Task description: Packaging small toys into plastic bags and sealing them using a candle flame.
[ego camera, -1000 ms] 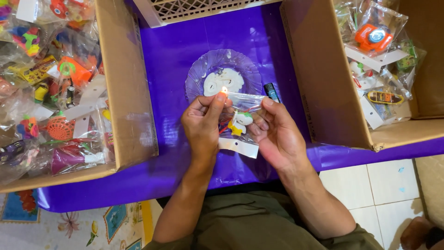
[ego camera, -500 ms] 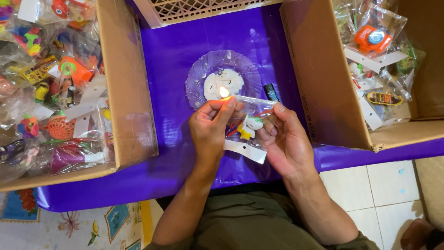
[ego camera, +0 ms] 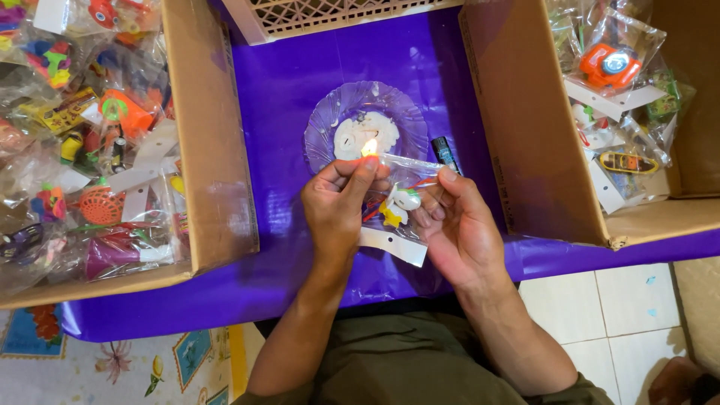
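A purple table cover [ego camera: 285,247] is flanked by 2 cardboard boxes of bagged toys, the left box [ego camera: 214,150] and the right box [ego camera: 525,127]. Between them a clear glass plate [ego camera: 322,127] bearing a lit candle [ego camera: 369,148] is seen. A clear toy packet [ego camera: 397,206] is pinched shut-fingered by the left hand [ego camera: 337,206] and right hand [ego camera: 457,225], its top edge held at the flame.

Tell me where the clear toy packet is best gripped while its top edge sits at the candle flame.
Probably by its two side edges, coming from the near side, as the left hand and right hand do now. The clear toy packet lies flat with its open top stretched to the flame over the glass plate, so fingers are safest low, near the white header card.
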